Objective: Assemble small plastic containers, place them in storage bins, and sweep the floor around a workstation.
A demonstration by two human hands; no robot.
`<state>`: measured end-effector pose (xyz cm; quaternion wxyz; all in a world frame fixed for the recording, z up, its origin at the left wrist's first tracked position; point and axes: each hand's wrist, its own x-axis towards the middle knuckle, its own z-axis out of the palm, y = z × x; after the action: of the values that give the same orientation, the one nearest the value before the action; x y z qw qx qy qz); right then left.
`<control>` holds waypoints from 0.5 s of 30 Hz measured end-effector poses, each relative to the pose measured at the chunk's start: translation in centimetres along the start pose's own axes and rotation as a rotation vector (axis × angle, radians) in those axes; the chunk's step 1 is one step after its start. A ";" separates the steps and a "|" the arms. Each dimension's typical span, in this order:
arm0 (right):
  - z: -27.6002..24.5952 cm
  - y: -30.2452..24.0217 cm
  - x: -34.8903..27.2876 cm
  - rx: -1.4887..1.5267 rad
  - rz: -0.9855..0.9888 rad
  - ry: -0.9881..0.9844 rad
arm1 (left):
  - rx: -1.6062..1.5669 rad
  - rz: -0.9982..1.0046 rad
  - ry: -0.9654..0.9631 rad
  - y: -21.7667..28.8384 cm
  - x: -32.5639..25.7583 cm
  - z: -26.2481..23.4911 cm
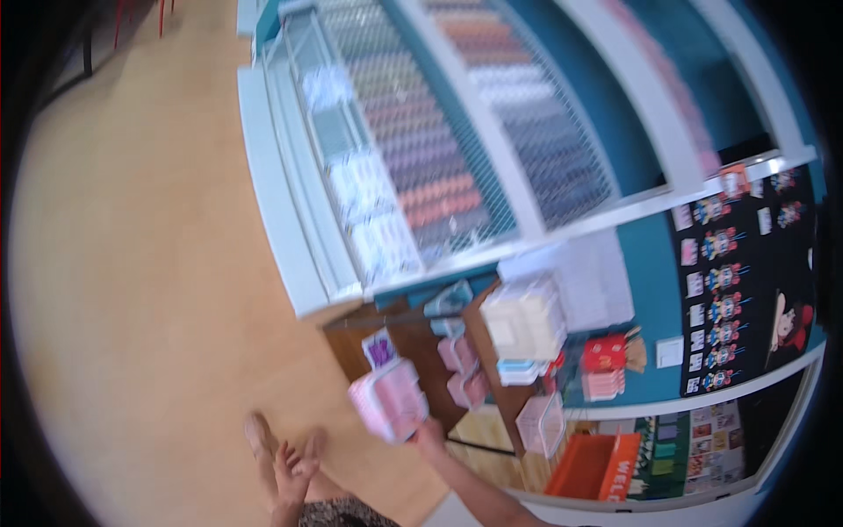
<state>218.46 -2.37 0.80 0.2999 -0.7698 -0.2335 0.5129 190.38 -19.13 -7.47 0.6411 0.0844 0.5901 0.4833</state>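
From head height, the single wide view looks down, tilted, at the nearby display shelf (267, 167) and the floor (158, 246) beside it.

Right hand (428, 436) gripping pink basket (388, 402) near brown shelf (500, 400); left hand (291, 472), fingers apart, above tan floor (158, 290).

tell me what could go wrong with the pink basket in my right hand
The right hand holds the pink basket from one side, with the left hand off it, so it might tip or slip. Swung toward the wooden shelf unit, it could knock the pink containers there.
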 end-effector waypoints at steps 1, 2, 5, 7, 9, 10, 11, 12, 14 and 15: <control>-0.8 1.2 0.2 -0.011 0.029 -0.105 | 0.041 0.004 -0.026 5.7 -0.5 2.1; 4.3 0.5 -3.7 -0.150 0.020 -0.187 | 0.058 0.185 0.038 6.4 -1.0 0.8; 8.8 3.8 -6.5 -0.238 -0.165 -0.519 | -0.109 0.184 -0.282 15.5 -1.2 2.4; 13.2 0.1 -7.6 -0.231 -0.221 -0.590 | -0.128 0.278 -0.219 20.0 -0.4 1.4; 16.9 -5.5 -13.9 -0.256 -0.240 -0.658 | -0.159 0.369 -0.155 24.2 0.0 0.1; 18.0 -8.3 -17.0 -0.268 -0.244 -0.681 | -0.176 0.405 -0.131 25.9 -0.1 -0.4; 19.4 -12.1 -19.7 -0.381 -0.235 -0.616 | -0.192 0.434 -0.109 27.5 -0.1 -0.9; 20.5 -13.2 -19.8 -0.365 -0.265 -0.626 | -0.204 0.457 -0.098 29.1 0.0 -1.1; 22.7 -15.2 -19.8 -0.703 -1.440 -0.202 | -0.235 0.487 -0.067 31.6 -0.1 -1.3; 23.8 -16.6 -19.9 -0.685 -1.455 -0.203 | -0.251 0.497 -0.050 32.8 -0.1 -1.5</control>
<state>188.22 1.44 18.33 0.2833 -0.4240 -0.8458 0.1568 172.04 -2.90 14.37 0.5227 0.1583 0.4711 0.6926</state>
